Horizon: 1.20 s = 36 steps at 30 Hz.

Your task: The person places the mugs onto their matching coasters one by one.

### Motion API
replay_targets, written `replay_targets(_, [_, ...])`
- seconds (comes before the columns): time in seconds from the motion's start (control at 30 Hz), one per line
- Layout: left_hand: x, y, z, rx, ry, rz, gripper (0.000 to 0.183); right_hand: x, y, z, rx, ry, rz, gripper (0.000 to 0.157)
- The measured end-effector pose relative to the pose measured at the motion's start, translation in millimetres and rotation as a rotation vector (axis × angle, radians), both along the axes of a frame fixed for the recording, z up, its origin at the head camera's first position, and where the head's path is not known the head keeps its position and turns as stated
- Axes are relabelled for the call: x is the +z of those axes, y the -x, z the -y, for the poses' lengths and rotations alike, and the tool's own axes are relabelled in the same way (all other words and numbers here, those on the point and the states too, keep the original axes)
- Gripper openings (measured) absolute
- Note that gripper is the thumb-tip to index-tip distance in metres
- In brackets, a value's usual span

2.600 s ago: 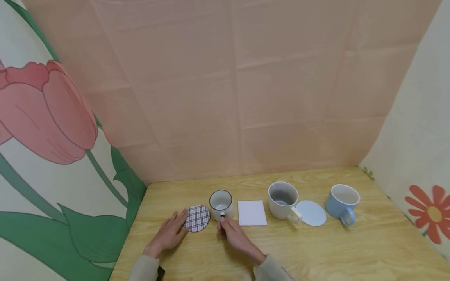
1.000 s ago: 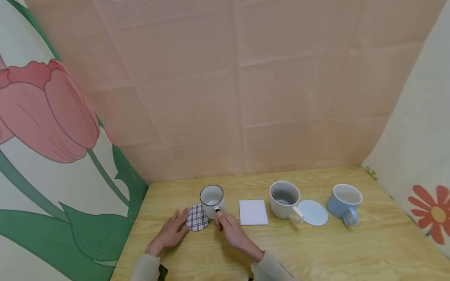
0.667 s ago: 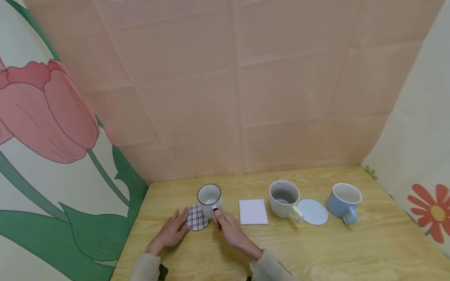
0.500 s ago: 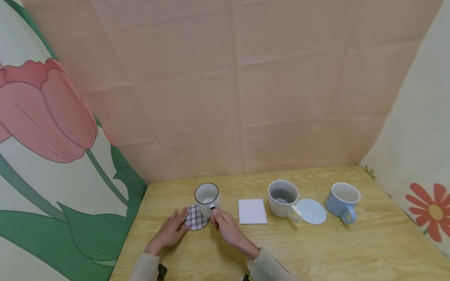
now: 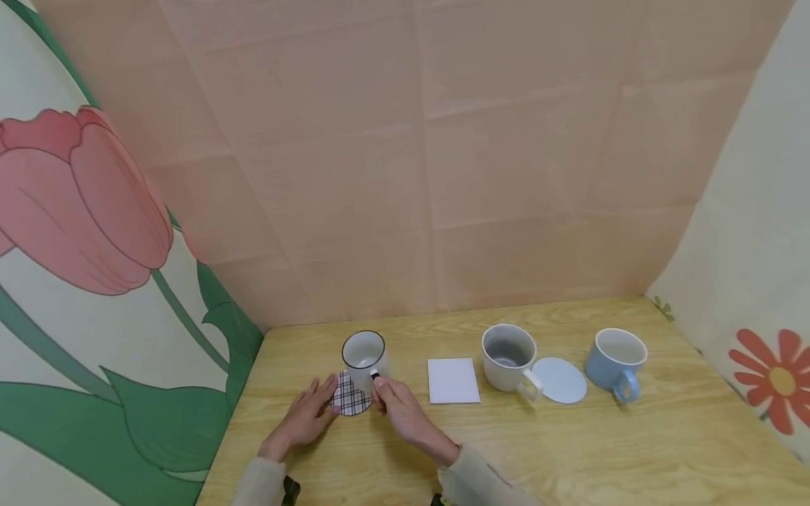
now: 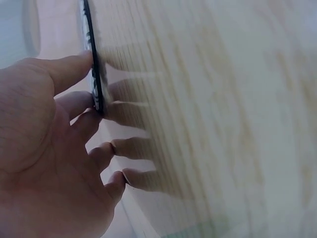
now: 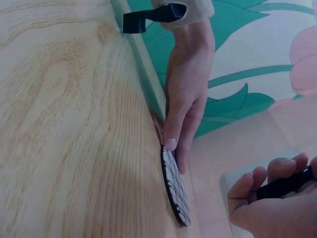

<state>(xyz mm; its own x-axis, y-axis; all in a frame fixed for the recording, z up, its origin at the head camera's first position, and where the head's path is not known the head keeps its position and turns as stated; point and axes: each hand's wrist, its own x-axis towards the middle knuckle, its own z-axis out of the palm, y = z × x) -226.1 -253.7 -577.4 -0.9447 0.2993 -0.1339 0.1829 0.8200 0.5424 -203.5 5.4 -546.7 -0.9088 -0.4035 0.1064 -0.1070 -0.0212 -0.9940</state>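
Observation:
My right hand (image 5: 405, 414) grips the black-tipped handle of a white mug with a dark rim (image 5: 365, 351). The mug hangs over the far right part of a round plaid coaster (image 5: 350, 397); the right wrist view shows a gap between the mug (image 7: 227, 191) and the coaster (image 7: 174, 186). My left hand (image 5: 306, 414) rests on the table with fingers spread, thumb and forefinger touching the coaster's left edge. In the left wrist view, that hand (image 6: 54, 139) has its thumb and fingertips at the coaster's dark rim (image 6: 94, 64).
Right of the mug lies a square white coaster (image 5: 453, 381). Farther right stand a larger white mug (image 5: 503, 369), a round pale blue coaster (image 5: 560, 381) and a light blue mug (image 5: 607, 369). All are on a wooden table (image 5: 569, 457) with a pinkish cloth (image 5: 443, 176) behind.
The right hand has lifted the dark-rimmed mug off the table and carried it left, from beside the plaid coaster to over it. The left hand has stayed by the coaster.

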Motion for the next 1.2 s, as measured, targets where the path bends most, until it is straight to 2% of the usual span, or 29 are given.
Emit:
replay_targets(0.3, [-1.7,0.0,-1,0.010,0.005,0.021,0.062,-0.7,-1.1,4,0.009,-0.006,-0.010,0.055])
replay_targets(0.67, [0.9,1.5,1,0.009,0.006,-0.006,0.063,3.6,-0.7,11,0.005,-0.016,-0.026,0.055])
replay_targets(0.87, [2.9,1.8,-2,0.017,0.013,0.022,0.062,0.0,0.2,11,-0.008,-0.012,-0.025,0.053])
replay_targets(1.2, [1.8,2.0,-1,0.004,0.019,0.015,0.062,-9.1,4.8,14,0.023,0.023,-0.024,0.053])
